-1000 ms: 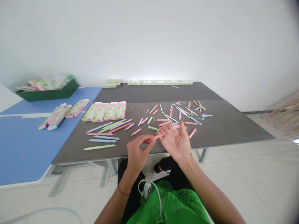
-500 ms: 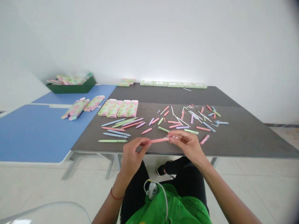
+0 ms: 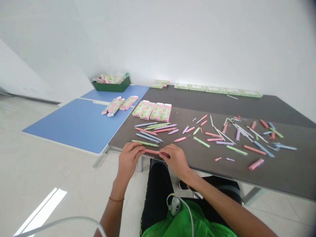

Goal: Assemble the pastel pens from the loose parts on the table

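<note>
A pink pen lies level between my two hands, just over the table's front edge. My left hand pinches its left end, and my right hand has closed fingers around its right end; both tips are hidden by fingers. Right behind it rests a green pen, in front of a group of whole blue, green, purple and pink pens. Loose pen parts spread to the right: short grip pieces, a green barrel, a pink barrel and thin white refills.
Several pastel boxes stand in a row behind the pens. Two flattened-looking cartons and a green bin of packaging are on the blue table at left. More boxes line the back edge by the wall.
Both hands have carried the pink pen left, close to the finished-looking pens. The view has turned toward the right, and two small pieces now show near the table's front.
</note>
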The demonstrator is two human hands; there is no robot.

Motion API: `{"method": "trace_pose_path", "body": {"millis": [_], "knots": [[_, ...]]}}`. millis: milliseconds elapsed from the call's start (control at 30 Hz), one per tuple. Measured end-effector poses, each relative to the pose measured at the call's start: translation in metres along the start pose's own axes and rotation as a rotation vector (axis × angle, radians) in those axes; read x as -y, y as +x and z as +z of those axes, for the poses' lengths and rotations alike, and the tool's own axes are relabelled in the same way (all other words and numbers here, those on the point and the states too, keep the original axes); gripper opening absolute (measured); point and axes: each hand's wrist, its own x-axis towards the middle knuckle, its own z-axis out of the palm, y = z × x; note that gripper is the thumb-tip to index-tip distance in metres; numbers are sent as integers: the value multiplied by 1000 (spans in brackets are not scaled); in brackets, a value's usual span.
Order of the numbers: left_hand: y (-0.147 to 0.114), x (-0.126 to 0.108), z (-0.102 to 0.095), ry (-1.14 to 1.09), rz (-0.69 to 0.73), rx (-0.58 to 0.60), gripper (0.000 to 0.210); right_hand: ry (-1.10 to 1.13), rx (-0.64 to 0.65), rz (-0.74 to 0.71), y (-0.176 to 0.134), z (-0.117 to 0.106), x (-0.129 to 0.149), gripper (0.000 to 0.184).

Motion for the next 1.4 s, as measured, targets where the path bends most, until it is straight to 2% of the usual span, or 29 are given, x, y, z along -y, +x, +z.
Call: {"method": "trace_pose_path", "body": {"millis": [133, 300, 600, 733, 833, 967, 1033, 1100, 1200, 1267, 1300, 1400], "knots": [[13, 25, -4, 61, 32, 30, 16, -73, -25, -7, 15, 19, 1, 16], [26, 36, -5, 64, 45, 59, 14, -259, -23, 2, 32, 21, 6, 14], [19, 28, -1, -15, 84, 58, 7, -325, -24, 28, 52, 9, -10, 7], [16, 18, -1, 57, 105, 62, 12, -372, -92, 29, 48, -3, -11, 16], [15, 13, -5, 103, 68, 6, 19, -334, -162, 29, 40, -22, -10, 20], [12, 7, -19, 66, 42, -70, 21, -205, -216, -5, 11, -66, -18, 21], [7, -4, -26, 5, 44, -54, 23, -186, -215, 15, -12, -94, -26, 21], [2, -22, -28, -112, 31, 23, 26, -190, -218, 52, -38, -123, -36, 21], [-3, -54, -18, -313, 53, 252, 27, -222, -202, 164, -76, -162, -51, 18], [0, -69, -4, -334, 90, 366, 26, -253, -168, 239, -100, -182, -61, 25], [3, -73, 3, -281, 116, 360, 25, -255, -167, 283, -111, -190, -66, 30], [15, -75, 17, -70, 127, 175, 18, -213, -167, 363, -140, -203, -84, 47]]}}
